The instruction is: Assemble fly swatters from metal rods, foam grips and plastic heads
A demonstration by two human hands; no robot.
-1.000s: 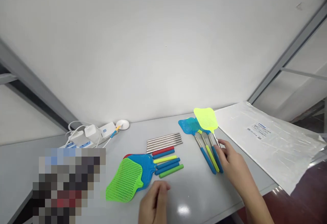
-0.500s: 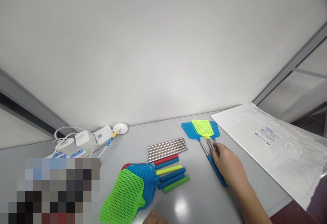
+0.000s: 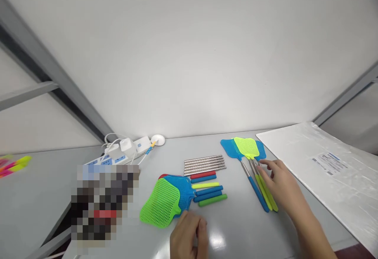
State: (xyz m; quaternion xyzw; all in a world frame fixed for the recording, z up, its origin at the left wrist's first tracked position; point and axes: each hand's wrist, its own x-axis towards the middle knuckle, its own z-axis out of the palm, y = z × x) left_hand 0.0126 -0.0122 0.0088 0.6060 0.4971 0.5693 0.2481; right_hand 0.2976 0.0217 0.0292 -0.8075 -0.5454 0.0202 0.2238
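My right hand (image 3: 279, 182) is beside the assembled fly swatters at the right, thumb and fingers apart near a metal shaft; whether a fingertip touches it, I cannot tell. These swatters lie overlapped: a yellow-green mesh head (image 3: 246, 147) over blue ones, with a blue handle (image 3: 258, 194) and yellow-green handles (image 3: 267, 194) towards me. My left hand (image 3: 189, 235) is loosely curled at the front edge, nothing visible in it. Just beyond it lie loose swatter heads, a green one (image 3: 161, 206) on a blue one (image 3: 184, 190), with a red edge below.
Metal rods (image 3: 203, 165) lie in a row at mid-table, above several coloured handle grips (image 3: 209, 193). A power strip (image 3: 119, 158) with white plugs and a round white device (image 3: 158, 140) are at the back left. A plastic-wrapped white package (image 3: 301, 148) covers the right side.
My right hand has loosened from the swatter shafts and shifted right, uncovering the yellow-green handles. My left hand has come further into view. The camera has turned left.
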